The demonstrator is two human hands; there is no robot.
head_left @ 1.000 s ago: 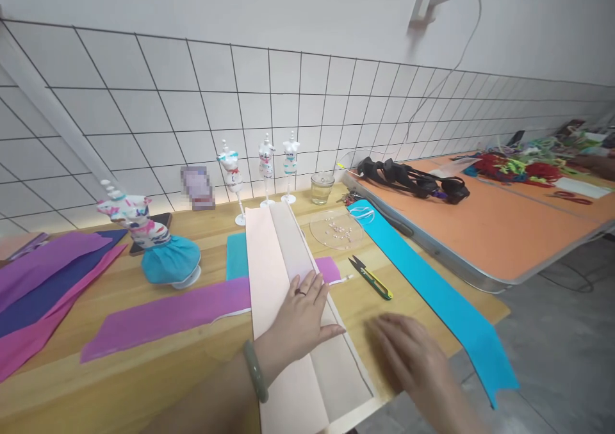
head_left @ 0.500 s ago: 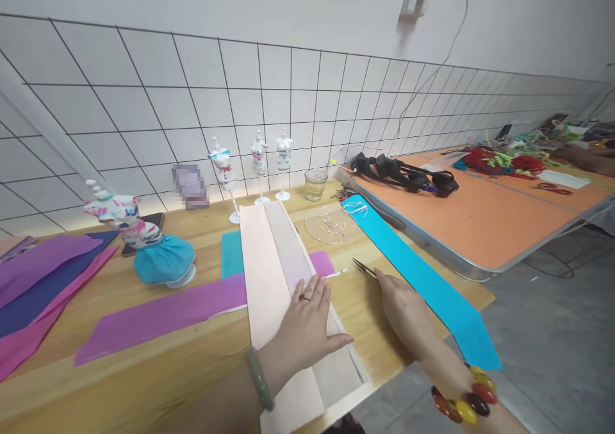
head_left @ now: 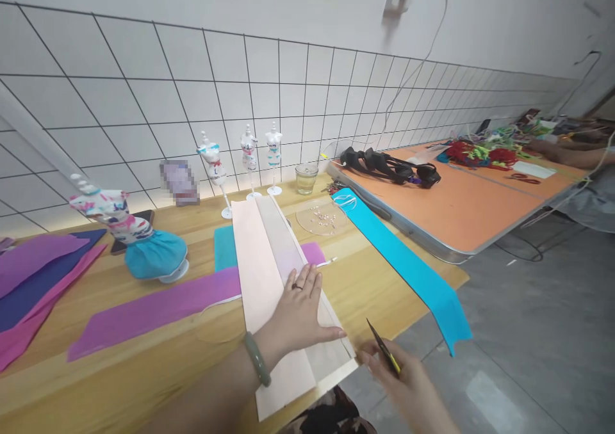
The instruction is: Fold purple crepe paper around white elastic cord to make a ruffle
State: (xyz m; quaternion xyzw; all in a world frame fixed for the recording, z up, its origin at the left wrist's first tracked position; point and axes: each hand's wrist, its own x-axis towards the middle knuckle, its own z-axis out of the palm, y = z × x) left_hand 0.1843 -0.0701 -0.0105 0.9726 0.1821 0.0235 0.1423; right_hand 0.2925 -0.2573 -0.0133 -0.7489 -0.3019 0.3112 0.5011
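My left hand [head_left: 295, 312] lies flat, fingers spread, on a pale pink strip [head_left: 259, 261] and the translucent, light-edged sheet [head_left: 283, 239] beside it. Near the lower right corner of that sheet, my right hand [head_left: 396, 373] is closed around dark pointed scissors [head_left: 382, 344] with yellow on the handle; their tips point up and left. Its fingertips are close to the corner, and contact is unclear. A purple strip [head_left: 168, 303] passes under the pale pieces, with a teal piece [head_left: 225, 248] behind it. The bright blue strip [head_left: 403, 261] hangs over the table's right edge.
A small dress form in a blue skirt [head_left: 156, 255] stands at left near purple and navy fabric [head_left: 38, 287]. Behind are several small forms, a glass [head_left: 306, 179] and a clear dish of beads [head_left: 321, 217]. Black straps [head_left: 389, 167] lie on an orange table [head_left: 461, 210]; another person's hands are far right.
My right hand has moved down toward me with the scissors, from the open wood to the sheet's lower corner. My left hand stays pressed on the strips. The whole view has shifted slightly.
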